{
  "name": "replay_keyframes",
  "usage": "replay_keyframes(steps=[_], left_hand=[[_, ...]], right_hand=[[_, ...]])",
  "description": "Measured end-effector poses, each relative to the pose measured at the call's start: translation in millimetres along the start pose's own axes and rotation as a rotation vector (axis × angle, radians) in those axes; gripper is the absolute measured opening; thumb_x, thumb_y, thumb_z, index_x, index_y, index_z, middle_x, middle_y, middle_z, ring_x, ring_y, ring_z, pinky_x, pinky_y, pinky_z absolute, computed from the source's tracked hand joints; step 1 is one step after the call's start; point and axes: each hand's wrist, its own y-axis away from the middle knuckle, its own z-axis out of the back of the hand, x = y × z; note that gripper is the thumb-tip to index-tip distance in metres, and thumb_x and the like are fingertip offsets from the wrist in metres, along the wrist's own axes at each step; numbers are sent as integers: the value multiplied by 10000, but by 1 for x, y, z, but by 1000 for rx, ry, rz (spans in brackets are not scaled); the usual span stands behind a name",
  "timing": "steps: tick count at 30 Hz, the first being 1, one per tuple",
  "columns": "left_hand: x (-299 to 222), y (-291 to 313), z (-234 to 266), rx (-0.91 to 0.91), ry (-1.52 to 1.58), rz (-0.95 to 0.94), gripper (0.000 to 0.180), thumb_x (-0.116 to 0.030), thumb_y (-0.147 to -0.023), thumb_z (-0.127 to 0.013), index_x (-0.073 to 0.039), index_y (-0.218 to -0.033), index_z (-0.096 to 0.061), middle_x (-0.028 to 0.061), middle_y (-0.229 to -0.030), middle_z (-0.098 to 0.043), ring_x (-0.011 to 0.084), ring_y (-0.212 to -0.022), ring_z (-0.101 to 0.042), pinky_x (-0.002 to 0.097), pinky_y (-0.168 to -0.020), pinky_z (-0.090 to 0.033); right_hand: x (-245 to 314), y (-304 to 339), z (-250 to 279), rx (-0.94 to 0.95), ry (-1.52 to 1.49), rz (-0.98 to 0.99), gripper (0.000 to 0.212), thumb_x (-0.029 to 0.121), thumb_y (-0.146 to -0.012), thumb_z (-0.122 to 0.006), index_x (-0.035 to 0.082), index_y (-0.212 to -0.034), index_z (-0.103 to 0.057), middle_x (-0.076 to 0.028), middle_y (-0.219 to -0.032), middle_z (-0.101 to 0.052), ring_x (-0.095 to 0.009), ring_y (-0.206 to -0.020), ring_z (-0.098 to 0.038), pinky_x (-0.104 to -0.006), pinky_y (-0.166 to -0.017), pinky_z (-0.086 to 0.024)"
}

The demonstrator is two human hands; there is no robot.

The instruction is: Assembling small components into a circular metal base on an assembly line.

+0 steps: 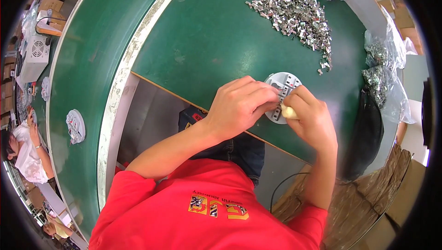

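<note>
A round light-grey plastic part (289, 80) with a row of small dark slots lies on the green worktable near its front edge. My left hand (241, 105) reaches over its left side, with thumb and fingers pinched together at the slotted row. Whatever those fingertips hold is too small or hidden to name. My right hand (313, 116) is closed around a short pale-yellow rounded piece (288, 112), like a handle end, above the right side of the part. The tip of that piece is hidden by my fingers.
A heap of small shiny metal clips (294, 13) spreads at the back of the table. Clear plastic bags of metal pieces (377, 80) and a black bag (366, 135) sit at the right. Another round part (75, 126) rests on the green belt at left, with co-workers beyond.
</note>
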Motion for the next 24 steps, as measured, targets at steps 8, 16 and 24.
replay_keyframes(steps=[8,16,24], left_hand=[[11,-5,-18,-23,-8,-55,189,-69,-763,-826,-103,-906,-708,3,-983,-755,238,-817,-678,363,-682,-557],[-11,-7,-7,52,18,59,235,-23,-772,-849,-91,-968,-738,45,-1015,-773,242,-858,-707,354,-752,-561],[-13,-18,4,135,42,158,164,-215,-860,-834,-126,-969,-749,-4,-925,-731,193,-884,-648,353,-842,-427]], right_hand=[[9,-17,8,166,189,-28,130,10,-818,-705,18,-909,-612,-142,-914,-605,-382,-760,-666,-477,-671,-548],[8,-1,13,36,153,-33,127,65,-852,-693,1,-896,-593,-147,-857,-587,-370,-722,-635,-446,-634,-526],[6,15,-27,-587,-1357,223,619,600,-1034,-495,27,-800,-508,-126,-748,-540,-159,-514,-419,-321,-480,-391]])
